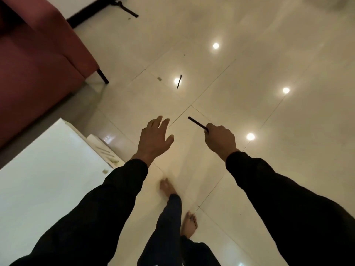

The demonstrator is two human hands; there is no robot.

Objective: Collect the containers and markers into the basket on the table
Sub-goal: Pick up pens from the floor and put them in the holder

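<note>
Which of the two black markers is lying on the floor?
The farther marker, beside a light reflection on the tiles. The other marker is off the floor, gripped in the right hand.

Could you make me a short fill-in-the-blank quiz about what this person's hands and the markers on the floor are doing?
1. The right hand grips a dark ____.
2. The left hand holds nothing, and its fingers are ____.
3. A second marker lies on the tiled ____, ahead of both hands.
4. The sofa at upper left is ____ in colour.

Missing words: marker; spread open; floor; red
</note>
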